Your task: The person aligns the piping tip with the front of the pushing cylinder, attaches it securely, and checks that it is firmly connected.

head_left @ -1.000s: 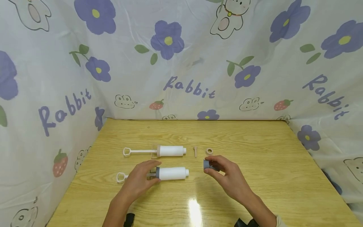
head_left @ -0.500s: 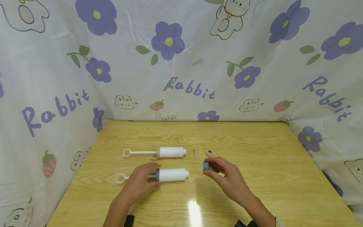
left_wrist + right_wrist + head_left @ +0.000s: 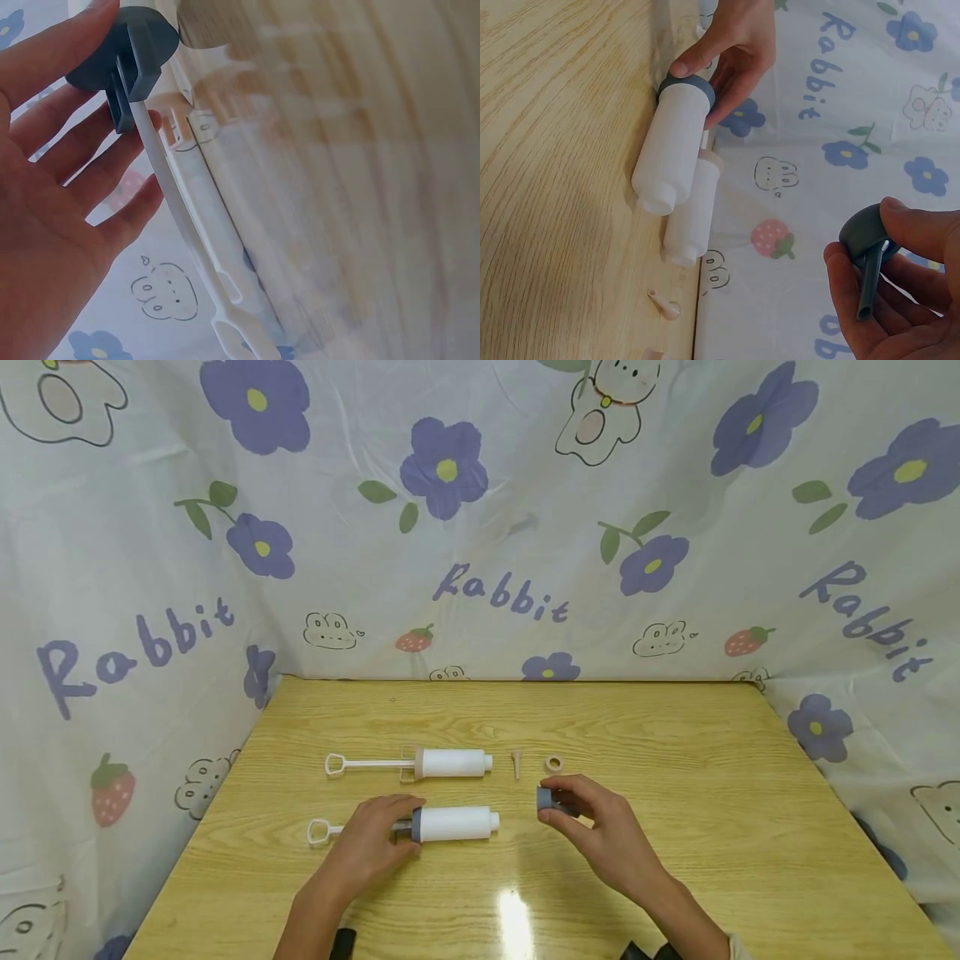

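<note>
A large white syringe (image 3: 456, 823) with a blue-grey collar (image 3: 159, 45) lies along the table, plunger handle (image 3: 320, 832) pointing left. My left hand (image 3: 371, 837) grips it at the collar, thumb on one side and fingers on the other. In the left wrist view the plunger rod runs past my fingers. My right hand (image 3: 603, 822) is raised to the right of the syringe tip, apart from it. Between its thumb and fingers it pinches a blue-grey ring (image 3: 861, 227), and a thin blue-grey nozzle tube (image 3: 868, 289) sticks out below the ring.
Behind lies a second white syringe (image 3: 453, 762) with a beige collar, parallel to the first. To its right are a small beige nozzle (image 3: 516, 764) and a beige ring (image 3: 553, 764). Patterned cloth (image 3: 480, 543) hangs behind and beside the wooden table (image 3: 637, 718).
My left hand has shifted slightly toward me at the syringe's collar. The right hand holds the ring and nozzle in nearly the same place. The head view has tilted a little.
</note>
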